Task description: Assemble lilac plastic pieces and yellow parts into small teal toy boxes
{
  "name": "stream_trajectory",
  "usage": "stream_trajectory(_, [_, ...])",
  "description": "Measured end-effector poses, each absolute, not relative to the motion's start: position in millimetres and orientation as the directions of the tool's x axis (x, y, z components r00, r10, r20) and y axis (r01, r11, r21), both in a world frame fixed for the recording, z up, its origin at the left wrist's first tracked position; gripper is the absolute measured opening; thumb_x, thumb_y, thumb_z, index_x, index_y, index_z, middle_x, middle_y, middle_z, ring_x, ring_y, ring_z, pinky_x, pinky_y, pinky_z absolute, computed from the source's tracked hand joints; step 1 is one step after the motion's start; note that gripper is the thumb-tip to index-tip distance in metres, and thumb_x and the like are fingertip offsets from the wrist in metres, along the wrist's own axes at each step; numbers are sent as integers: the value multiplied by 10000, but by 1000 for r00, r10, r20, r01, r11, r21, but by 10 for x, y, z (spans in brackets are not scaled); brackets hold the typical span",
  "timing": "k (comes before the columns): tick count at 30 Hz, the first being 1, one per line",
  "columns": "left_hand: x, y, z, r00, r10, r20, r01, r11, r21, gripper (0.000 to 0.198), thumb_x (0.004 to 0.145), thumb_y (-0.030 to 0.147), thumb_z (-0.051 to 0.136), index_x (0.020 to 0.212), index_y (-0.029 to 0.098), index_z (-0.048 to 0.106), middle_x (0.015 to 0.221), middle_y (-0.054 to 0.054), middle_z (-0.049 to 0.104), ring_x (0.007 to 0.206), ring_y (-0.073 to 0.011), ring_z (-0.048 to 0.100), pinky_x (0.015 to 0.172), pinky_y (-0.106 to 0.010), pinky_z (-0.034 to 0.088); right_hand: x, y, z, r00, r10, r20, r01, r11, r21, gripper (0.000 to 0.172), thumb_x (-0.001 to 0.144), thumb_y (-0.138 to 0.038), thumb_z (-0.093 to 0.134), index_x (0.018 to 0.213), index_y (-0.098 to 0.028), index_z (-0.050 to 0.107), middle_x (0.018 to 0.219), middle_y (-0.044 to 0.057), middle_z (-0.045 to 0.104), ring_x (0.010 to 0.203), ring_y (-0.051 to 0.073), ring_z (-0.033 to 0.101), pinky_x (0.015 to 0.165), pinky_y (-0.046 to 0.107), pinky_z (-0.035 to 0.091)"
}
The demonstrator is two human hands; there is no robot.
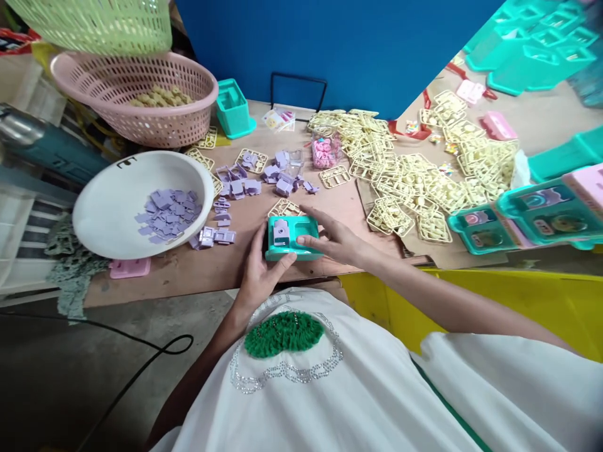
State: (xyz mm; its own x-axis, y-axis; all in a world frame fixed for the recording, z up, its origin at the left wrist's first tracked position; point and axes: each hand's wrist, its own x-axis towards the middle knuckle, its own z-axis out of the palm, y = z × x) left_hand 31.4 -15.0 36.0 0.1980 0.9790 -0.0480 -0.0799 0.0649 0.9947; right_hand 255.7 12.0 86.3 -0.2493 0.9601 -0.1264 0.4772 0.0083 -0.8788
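Observation:
A teal plastic tray [301, 227] lies at the table's near edge with a small purple piece [281, 231] seated in its left half. My left hand [261, 271] grips the tray's near left corner, thumb along the front and fingers up the left side. My right hand [332, 237] rests on the tray's right side, fingers stretched out, fingertips pressing its top. Loose purple plastic pieces [245, 183] lie on the wooden table [188, 270] just beyond the tray.
A white bowl [110, 220] with purple pieces sits left; a pink basket [136, 94] stands behind it. A heap of cream plastic frames [414, 169] fills the right. A teal box [233, 110], a jar of pink bits [324, 150], teal toy cases [527, 216] and a yellow bin [518, 301] are nearby.

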Motion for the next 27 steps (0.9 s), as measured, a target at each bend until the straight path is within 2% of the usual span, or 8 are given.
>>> stream_trajectory(2, [355, -163, 346, 174, 985, -10, -20, 14, 1000, 893, 923, 535, 810, 1664, 306, 370, 1771, -137, 400, 1624, -342, 443, 1312, -502, 449, 2504, 130, 878, -260, 965, 29, 446, 147, -883, 739, 961, -583, 761, 1587, -236, 581, 1548, 183, 595, 1396, 338, 606, 1125, 508, 560])
stream_trajectory(5, [378, -109, 318, 155, 982, 108, 93, -124, 988, 948, 908, 503, 833, 1688, 309, 330, 1791, -137, 356, 1671, -329, 359, 1364, -506, 357, 2427, 284, 952, -304, 928, 214, 431, 334, -839, 472, 1004, -519, 730, 1360, -212, 765, 1345, 161, 684, 1288, 308, 649, 1127, 495, 534])
stream_trajectory(7, [389, -50, 283, 165, 969, 184, 168, -212, 963, 943, 892, 486, 847, 1673, 287, 358, 1771, -153, 388, 1667, -337, 365, 1367, -515, 345, 2343, 455, 1014, -337, 909, 245, 442, 383, -811, 338, 1056, -451, 666, 1257, -221, 811, 1233, 134, 713, 1174, 284, 671, 1062, 477, 548])
stream_trajectory(10, [422, 6, 204, 116, 958, 261, 250, -283, 926, 946, 845, 468, 875, 1632, 240, 404, 1707, -187, 474, 1620, -366, 440, 1335, -526, 395, 2102, 745, 1082, -369, 889, 271, 529, 441, -726, 322, 1126, -317, 511, 1244, -218, 793, 1201, 125, 710, 1163, 285, 623, 1055, 480, 509])
stream_trajectory(16, [472, -50, 75, 42, 990, 138, 319, -144, 937, 956, 761, 454, 911, 1555, 190, 449, 1465, -191, 666, 1374, -353, 675, 1146, -484, 582, 1551, 1069, 1036, -531, 844, 77, 714, 494, -496, 353, 1127, -260, 416, 1256, -132, 719, 1227, 175, 653, 1172, 332, 486, 1059, 523, 429])
stream_trajectory(20, [488, -63, 43, 46, 987, 151, 282, -158, 946, 971, 724, 477, 925, 1526, 183, 463, 1468, -197, 649, 1400, -365, 648, 1169, -488, 562, 1501, 1021, 1007, -560, 826, -62, 748, 472, -467, 370, 1115, -237, 408, 1378, -132, 647, 1280, 179, 639, 1172, 328, 481, 1082, 524, 408])
stream_trajectory(23, [501, -53, 35, 40, 984, 175, 232, -180, 956, 960, 733, 515, 917, 1517, 194, 466, 1500, -202, 618, 1438, -381, 610, 1204, -524, 527, 1525, 957, 1027, -505, 860, -73, 796, 432, -424, 354, 1116, -227, 422, 1390, -156, 633, 1282, 165, 630, 1225, 349, 472, 1102, 551, 389])
stream_trajectory(27, [497, -39, 48, 60, 986, 158, 189, -167, 968, 959, 760, 576, 896, 1524, 192, 463, 1502, -206, 613, 1443, -387, 597, 1239, -545, 486, 1506, 949, 975, -435, 900, 42, 806, 410, -427, 325, 1125, -254, 416, 1338, -162, 643, 1234, 151, 632, 1287, 373, 445, 1124, 576, 344])
